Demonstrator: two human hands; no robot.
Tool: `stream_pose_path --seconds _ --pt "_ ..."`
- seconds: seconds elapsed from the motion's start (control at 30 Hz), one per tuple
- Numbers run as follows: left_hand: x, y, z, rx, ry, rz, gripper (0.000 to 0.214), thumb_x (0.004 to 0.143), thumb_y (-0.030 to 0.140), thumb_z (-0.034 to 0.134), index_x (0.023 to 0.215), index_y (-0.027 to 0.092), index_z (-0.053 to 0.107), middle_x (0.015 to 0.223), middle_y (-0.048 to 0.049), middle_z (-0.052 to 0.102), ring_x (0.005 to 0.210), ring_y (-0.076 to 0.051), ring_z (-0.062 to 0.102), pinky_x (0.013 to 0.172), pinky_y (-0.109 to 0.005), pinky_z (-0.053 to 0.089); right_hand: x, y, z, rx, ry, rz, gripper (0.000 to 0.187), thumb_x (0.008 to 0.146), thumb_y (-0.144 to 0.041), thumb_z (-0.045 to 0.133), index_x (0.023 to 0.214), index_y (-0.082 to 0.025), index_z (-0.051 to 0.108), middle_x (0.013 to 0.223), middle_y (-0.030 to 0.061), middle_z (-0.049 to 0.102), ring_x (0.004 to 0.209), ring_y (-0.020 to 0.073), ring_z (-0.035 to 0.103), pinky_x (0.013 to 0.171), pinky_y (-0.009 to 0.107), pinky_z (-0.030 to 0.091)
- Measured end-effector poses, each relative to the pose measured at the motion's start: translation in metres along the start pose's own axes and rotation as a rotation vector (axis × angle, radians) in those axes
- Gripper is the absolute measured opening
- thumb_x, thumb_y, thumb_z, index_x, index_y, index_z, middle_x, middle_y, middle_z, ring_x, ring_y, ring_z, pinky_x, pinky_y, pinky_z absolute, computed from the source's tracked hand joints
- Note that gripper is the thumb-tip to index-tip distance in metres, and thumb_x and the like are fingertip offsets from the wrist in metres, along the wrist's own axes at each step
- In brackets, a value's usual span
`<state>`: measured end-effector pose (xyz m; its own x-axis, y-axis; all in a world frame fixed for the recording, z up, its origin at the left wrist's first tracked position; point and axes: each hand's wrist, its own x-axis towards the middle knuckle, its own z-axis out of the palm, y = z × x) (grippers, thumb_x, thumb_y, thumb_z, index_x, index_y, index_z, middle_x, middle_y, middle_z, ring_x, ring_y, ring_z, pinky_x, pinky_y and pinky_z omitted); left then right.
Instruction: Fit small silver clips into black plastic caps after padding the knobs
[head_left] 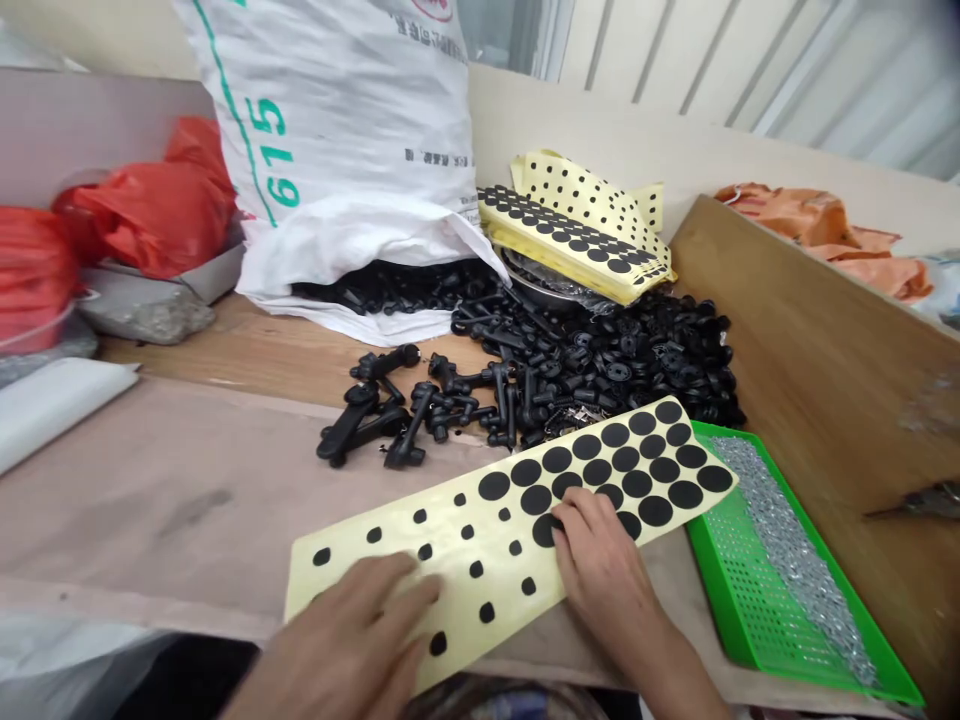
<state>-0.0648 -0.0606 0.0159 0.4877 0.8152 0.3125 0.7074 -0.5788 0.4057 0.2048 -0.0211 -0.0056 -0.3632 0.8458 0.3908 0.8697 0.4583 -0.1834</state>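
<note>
Lengthwise, the sticker sheet [489,540] slants up rightward, left hand [356,625] loosely spread, right hand [609,560] unclear in grip.

A brown covering [172,490] lines the front of the wooden workbench [240,350]. A sticker sheet [491,548] lies along the near edge, a green tray [739,630] at the near right corner, black plastic fittings [529,345] mid-bench, a white woven sack [345,110] towards the back edge.
</note>
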Motion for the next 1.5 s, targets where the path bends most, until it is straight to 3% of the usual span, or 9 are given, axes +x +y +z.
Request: stream_pose_path --seconds 0.13,0.23,0.33,0.57,0.77,1.1,1.23,1.37,1.5 --pt "0.070 0.041 0.037 0.139 -0.273 0.111 0.023 0.081 0.015 0.050 0.101 0.024 0.060 0.106 -0.0071 0.061 0.092 -0.026 0.056 0.073 -0.038 0.049 -0.002 -0.003 -0.002 0.081 -0.018 0.052 0.018 0.084 -0.004 0.041 0.086 -0.013 0.056 0.093 0.0132 0.055 0.083 0.0255 0.050 0.071 0.042 0.049" --pt "0.093 0.052 0.060 0.244 -0.266 0.128 0.020 0.082 0.015 0.048 0.099 0.020 0.058 0.099 -0.0072 0.060 0.085 -0.025 0.054 0.065 -0.037 0.047 -0.005 0.000 -0.007 0.187 -0.032 0.085 0.019 0.086 -0.004 0.040 0.087 -0.016 0.054 0.096 0.0110 0.054 0.087 0.0243 0.050 0.074 0.040 0.048" --pt "0.094 0.048 0.070 0.295 -0.237 0.138 0.021 0.083 0.014 0.044 0.099 0.019 0.056 0.097 -0.0066 0.058 0.082 -0.024 0.052 0.060 -0.036 0.044 -0.007 0.006 -0.010 0.245 -0.028 0.088 0.020 0.087 -0.006 0.041 0.098 -0.017 0.054 0.104 0.0111 0.051 0.096 0.0240 0.050 0.079 0.038 0.048" --pt "0.088 0.043 0.065 0.300 -0.271 0.147 0.023 0.081 0.016 0.050 0.103 0.021 0.056 0.106 -0.0069 0.057 0.088 -0.023 0.051 0.065 -0.035 0.042 0.001 0.004 -0.008 0.095 -0.104 0.117 0.019 0.085 -0.004 0.039 0.080 -0.017 0.053 0.094 0.0106 0.054 0.084 0.0248 0.049 0.072 0.042 0.046" --pt "0.086 0.044 0.065 0.282 -0.280 0.171 0.027 0.083 0.012 0.045 0.107 0.021 0.055 0.115 -0.0098 0.055 0.093 -0.026 0.051 0.066 -0.037 0.044 0.002 -0.003 -0.017 0.196 -0.144 0.148 0.016 0.084 -0.006 0.041 0.076 -0.018 0.047 0.088 0.0065 0.052 0.081 0.0209 0.049 0.072 0.036 0.043" --pt "0.080 0.042 0.071 0.261 -0.248 0.168 0.033 0.079 0.007 0.043 0.107 0.021 0.055 0.119 -0.0120 0.057 0.098 -0.029 0.055 0.068 -0.041 0.050 -0.001 -0.008 -0.017 0.391 -0.025 0.151 0.018 0.077 -0.002 0.042 0.074 -0.020 0.041 0.077 0.0024 0.053 0.074 0.0182 0.049 0.067 0.032 0.041" --pt "0.077 0.029 0.068 0.116 -0.198 0.147 0.030 0.076 0.009 0.049 0.100 0.024 0.059 0.114 -0.0081 0.061 0.098 -0.028 0.057 0.073 -0.040 0.052 0.000 -0.005 -0.015 0.443 -0.020 0.120 0.019 0.072 -0.001 0.044 0.072 -0.020 0.044 0.075 0.0014 0.058 0.075 0.0183 0.054 0.067 0.031 0.043" --pt "0.097 0.012 0.051 -0.128 -0.104 0.160 0.032 0.080 0.011 0.046 0.106 0.025 0.057 0.109 -0.0064 0.061 0.096 -0.022 0.058 0.079 -0.031 0.051 -0.003 0.005 -0.010 0.586 -0.077 0.128 0.025 0.061 0.002 0.044 0.069 -0.021 0.047 0.080 0.0003 0.066 0.090 0.0198 0.058 0.079 0.034 0.048" --pt "0.142 0.001 0.037 -0.049 0.021 0.059 0.030 0.086 0.013 0.040 0.111 0.020 0.054 0.108 -0.0084 0.060 0.099 -0.022 0.055 0.085 -0.035 0.049 -0.008 0.015 -0.006 0.718 -0.113 0.253 0.027 0.058 0.003 0.046 0.067 -0.022 0.052 0.085 0.0006 0.070 0.099 0.0211 0.060 0.085 0.035 0.049"
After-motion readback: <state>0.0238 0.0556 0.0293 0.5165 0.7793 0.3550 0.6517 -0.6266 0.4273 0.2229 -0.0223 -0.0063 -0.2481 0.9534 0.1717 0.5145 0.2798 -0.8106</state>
